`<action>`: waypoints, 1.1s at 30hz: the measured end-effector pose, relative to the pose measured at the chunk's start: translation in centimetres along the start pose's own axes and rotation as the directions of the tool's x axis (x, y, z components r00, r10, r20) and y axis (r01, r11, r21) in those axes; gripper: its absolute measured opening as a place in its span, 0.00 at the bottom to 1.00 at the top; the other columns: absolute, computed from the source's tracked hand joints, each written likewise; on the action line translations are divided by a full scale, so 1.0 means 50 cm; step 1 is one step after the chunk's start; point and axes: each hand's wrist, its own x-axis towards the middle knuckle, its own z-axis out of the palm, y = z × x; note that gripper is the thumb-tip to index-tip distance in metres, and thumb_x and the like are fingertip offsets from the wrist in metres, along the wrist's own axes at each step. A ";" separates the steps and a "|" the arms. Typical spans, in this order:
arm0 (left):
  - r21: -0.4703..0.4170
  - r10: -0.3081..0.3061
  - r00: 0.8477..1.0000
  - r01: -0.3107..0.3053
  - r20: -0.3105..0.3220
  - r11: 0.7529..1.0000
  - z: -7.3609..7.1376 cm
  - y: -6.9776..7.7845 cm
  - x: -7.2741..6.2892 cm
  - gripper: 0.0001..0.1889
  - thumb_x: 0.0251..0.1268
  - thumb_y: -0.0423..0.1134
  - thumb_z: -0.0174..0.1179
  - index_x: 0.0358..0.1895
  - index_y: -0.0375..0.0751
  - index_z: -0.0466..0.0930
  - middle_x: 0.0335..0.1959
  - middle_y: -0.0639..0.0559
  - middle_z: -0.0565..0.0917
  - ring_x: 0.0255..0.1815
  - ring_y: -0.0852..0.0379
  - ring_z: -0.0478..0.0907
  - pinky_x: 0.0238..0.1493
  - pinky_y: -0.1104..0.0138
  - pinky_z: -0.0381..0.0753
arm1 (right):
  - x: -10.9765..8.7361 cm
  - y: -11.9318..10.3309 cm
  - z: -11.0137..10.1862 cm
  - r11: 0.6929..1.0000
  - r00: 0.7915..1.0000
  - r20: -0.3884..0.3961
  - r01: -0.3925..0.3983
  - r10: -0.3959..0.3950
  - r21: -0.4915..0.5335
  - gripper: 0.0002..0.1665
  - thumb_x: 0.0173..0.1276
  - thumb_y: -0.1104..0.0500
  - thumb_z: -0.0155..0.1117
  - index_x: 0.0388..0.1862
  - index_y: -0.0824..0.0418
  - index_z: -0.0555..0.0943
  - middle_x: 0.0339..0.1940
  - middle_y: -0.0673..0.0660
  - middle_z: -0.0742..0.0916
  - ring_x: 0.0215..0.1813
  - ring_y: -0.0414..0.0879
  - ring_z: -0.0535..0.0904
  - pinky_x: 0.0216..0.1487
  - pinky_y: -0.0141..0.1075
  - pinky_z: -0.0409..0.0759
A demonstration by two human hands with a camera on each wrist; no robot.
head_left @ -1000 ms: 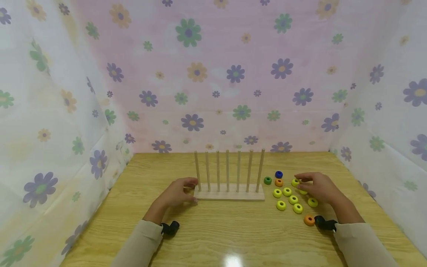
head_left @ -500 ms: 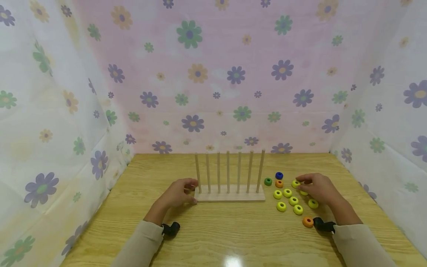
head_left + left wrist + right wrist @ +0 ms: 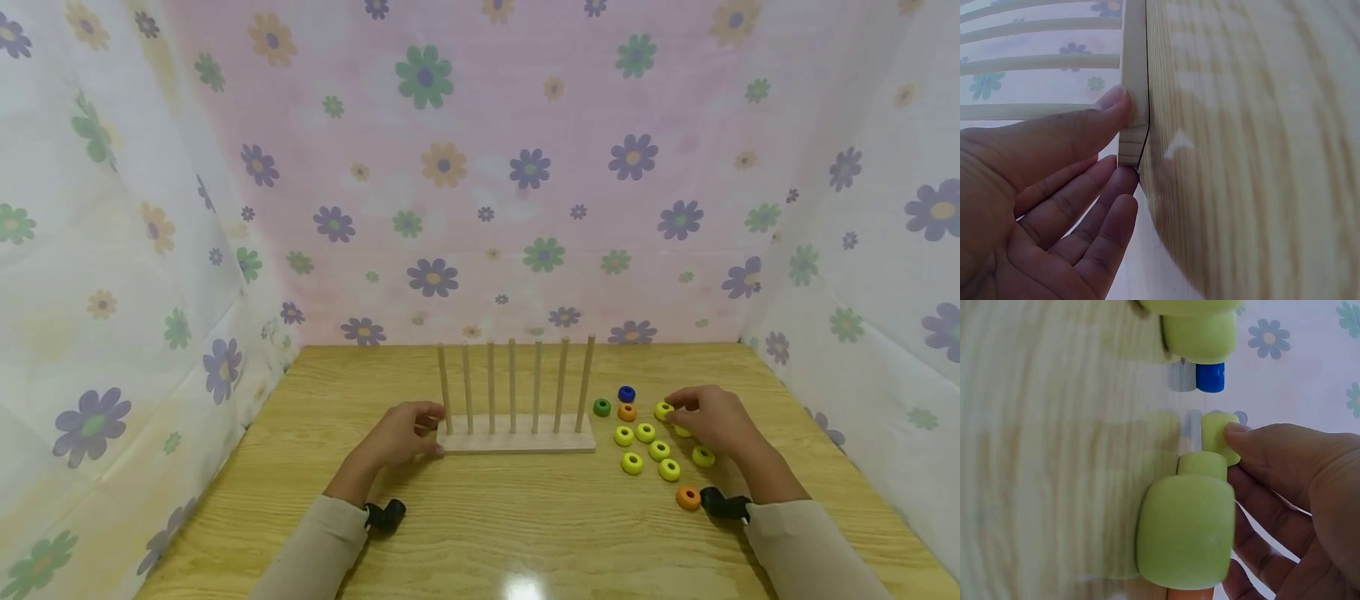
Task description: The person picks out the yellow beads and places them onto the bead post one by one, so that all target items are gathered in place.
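A wooden peg rack [image 3: 517, 443] with several upright bare pegs stands mid-table. My left hand [image 3: 397, 435] holds the left end of its base; in the left wrist view, the thumb presses the base's [image 3: 1134, 69] front while fingers lie at its end. At the right, my right hand [image 3: 718, 421] pinches a yellow ring [image 3: 661, 410] between thumb and finger. That same yellow ring [image 3: 1216, 434] appears at the thumb tip in the right wrist view, seemingly on the table. Another yellow ring [image 3: 682, 431] is partly hidden under the hand.
Several more yellow rings [image 3: 646, 432] lie between rack and right hand. A green ring [image 3: 602, 407], a blue ring [image 3: 627, 393] and an orange ring [image 3: 627, 412] sit behind them. Another orange ring [image 3: 687, 498] touches or nearly touches the black right wrist camera [image 3: 724, 504]. Flowered cloth walls surround the table.
The right wrist has shifted slightly left, and the near orange ring has slid left with the wrist camera. The right fingers have closed in on the yellow ring. The left hand stays put.
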 end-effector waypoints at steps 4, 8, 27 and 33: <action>0.017 0.000 1.000 0.001 -0.010 1.000 0.002 0.000 0.001 0.33 0.58 0.38 0.78 0.68 0.43 0.78 0.65 0.47 0.82 0.64 0.44 0.80 0.65 0.50 0.81 | -0.001 -0.005 -0.007 1.000 1.000 -0.014 0.000 0.000 0.011 0.21 0.73 0.51 0.69 0.59 0.61 0.86 0.55 0.66 0.88 0.56 0.64 0.82 0.51 0.59 0.83; 0.016 -0.002 1.000 0.002 -0.012 1.000 0.002 -0.002 -0.004 0.32 0.58 0.37 0.78 0.67 0.43 0.79 0.64 0.47 0.83 0.64 0.45 0.80 0.64 0.50 0.81 | 0.000 -0.010 -0.011 1.000 0.999 -0.037 0.006 -0.005 0.027 0.23 0.73 0.49 0.69 0.60 0.61 0.85 0.53 0.63 0.88 0.54 0.61 0.83 0.49 0.56 0.85; 0.014 0.013 1.000 -0.013 -0.006 1.000 0.009 0.000 -0.003 0.31 0.58 0.35 0.78 0.67 0.40 0.80 0.63 0.44 0.83 0.63 0.43 0.81 0.62 0.52 0.83 | 0.006 -0.091 -0.051 0.993 0.983 -0.158 0.105 -0.096 0.050 0.22 0.71 0.46 0.72 0.56 0.58 0.88 0.48 0.58 0.90 0.51 0.58 0.85 0.52 0.58 0.85; 0.023 0.009 1.000 -0.009 -0.014 1.000 0.009 0.001 -0.004 0.31 0.58 0.35 0.78 0.67 0.39 0.80 0.64 0.44 0.83 0.64 0.42 0.81 0.62 0.52 0.83 | 0.014 -0.107 -0.061 0.991 0.979 -0.171 0.120 -0.110 0.051 0.22 0.71 0.44 0.71 0.55 0.57 0.88 0.47 0.57 0.91 0.52 0.59 0.85 0.52 0.58 0.85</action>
